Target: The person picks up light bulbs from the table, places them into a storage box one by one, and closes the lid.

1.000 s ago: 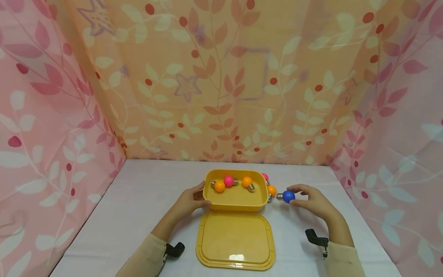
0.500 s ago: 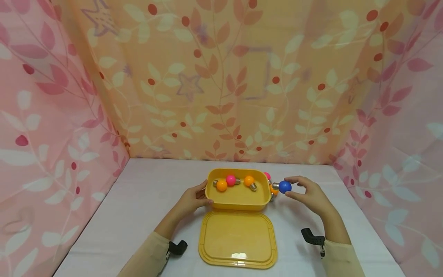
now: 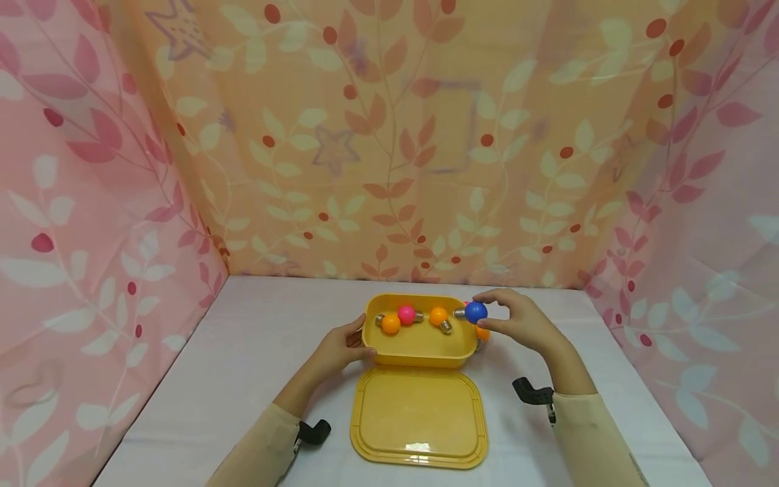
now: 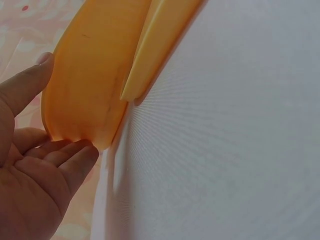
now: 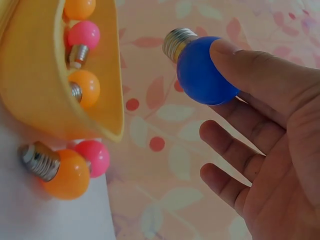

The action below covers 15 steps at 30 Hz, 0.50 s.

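Note:
Between thumb and fingers of my right hand (image 3: pixel 526 325), a blue light bulb (image 3: pixel 475 312) is pinched by its round part, its metal screw base pointing left. In the head view it appears over the right end of the yellow plastic box (image 3: pixel 420 353); the right wrist view shows the blue bulb (image 5: pixel 202 72) held clear of the rim. My left hand (image 3: pixel 331 352) grips the box's left end, thumb at the front corner. Inside the box lie a pink bulb (image 3: pixel 406 314), an orange bulb (image 3: pixel 391 324) on the left and another orange bulb (image 3: pixel 438 316) on the right.
The yellow lid (image 3: pixel 420 419) lies flat in front of the box. Outside the box's right end rest an orange bulb (image 5: pixel 67 175) and a pink bulb (image 5: pixel 94 157), mostly hidden in the head view. Patterned cloth walls (image 3: pixel 389 149) enclose the white table (image 3: pixel 274 304).
My right hand has lifted the blue bulb and carried it left, from beside the box to its right end. The left hand stays on the box.

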Each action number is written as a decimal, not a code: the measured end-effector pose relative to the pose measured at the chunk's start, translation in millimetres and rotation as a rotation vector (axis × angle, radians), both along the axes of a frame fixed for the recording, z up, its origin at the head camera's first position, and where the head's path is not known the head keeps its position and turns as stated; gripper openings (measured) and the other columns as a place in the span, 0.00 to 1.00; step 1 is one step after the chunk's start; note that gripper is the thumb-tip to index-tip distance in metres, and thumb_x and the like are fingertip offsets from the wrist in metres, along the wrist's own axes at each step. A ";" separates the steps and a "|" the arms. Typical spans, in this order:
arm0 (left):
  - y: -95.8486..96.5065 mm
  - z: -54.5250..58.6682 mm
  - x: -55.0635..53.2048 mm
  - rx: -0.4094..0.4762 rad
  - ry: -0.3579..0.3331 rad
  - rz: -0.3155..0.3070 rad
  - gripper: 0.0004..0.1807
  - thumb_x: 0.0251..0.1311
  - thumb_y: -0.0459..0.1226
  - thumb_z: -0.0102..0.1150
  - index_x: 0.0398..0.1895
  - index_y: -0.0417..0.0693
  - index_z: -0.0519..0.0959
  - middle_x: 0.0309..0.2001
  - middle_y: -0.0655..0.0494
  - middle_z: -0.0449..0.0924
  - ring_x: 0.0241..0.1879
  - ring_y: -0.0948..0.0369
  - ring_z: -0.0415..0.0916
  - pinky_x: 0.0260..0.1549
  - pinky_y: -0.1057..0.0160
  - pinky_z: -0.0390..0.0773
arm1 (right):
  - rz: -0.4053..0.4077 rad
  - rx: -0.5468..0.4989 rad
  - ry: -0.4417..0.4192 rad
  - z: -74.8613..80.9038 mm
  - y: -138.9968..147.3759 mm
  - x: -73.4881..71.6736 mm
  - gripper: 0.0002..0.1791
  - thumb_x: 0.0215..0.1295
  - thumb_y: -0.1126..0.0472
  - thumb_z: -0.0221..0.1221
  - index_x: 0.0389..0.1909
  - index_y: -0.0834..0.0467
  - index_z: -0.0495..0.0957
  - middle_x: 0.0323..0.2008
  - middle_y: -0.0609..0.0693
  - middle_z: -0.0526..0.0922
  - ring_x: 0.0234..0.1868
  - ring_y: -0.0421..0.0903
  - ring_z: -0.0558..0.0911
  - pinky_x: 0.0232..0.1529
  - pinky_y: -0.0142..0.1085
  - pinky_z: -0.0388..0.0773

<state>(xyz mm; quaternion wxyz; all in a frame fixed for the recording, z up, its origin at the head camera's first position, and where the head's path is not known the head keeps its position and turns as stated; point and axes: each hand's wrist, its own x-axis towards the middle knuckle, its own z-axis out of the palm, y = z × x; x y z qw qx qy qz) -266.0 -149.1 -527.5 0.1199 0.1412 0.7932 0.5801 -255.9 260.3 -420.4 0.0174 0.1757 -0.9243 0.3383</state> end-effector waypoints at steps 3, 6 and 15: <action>-0.4 -0.5 -0.1 0.002 0.010 -0.006 0.51 0.59 0.41 0.75 0.81 0.46 0.56 0.78 0.46 0.61 0.72 0.50 0.69 0.66 0.56 0.74 | 0.040 0.019 -0.004 8.3 -11.2 -8.5 0.26 0.60 0.45 0.73 0.58 0.43 0.81 0.58 0.48 0.82 0.63 0.55 0.77 0.66 0.67 0.69; -1.1 -1.1 0.2 0.016 0.026 -0.018 0.50 0.59 0.40 0.75 0.81 0.45 0.56 0.78 0.45 0.61 0.72 0.49 0.69 0.66 0.55 0.74 | 0.078 0.036 -0.016 14.5 -21.9 -17.0 0.24 0.60 0.46 0.73 0.57 0.43 0.82 0.57 0.49 0.82 0.63 0.55 0.77 0.67 0.66 0.69; -2.1 -1.8 -0.5 0.019 0.038 -0.029 0.50 0.60 0.39 0.74 0.81 0.44 0.56 0.79 0.46 0.59 0.72 0.49 0.68 0.66 0.55 0.74 | 0.159 0.109 -0.065 24.4 -50.6 -39.6 0.25 0.59 0.46 0.74 0.58 0.41 0.83 0.56 0.44 0.84 0.64 0.54 0.77 0.68 0.65 0.68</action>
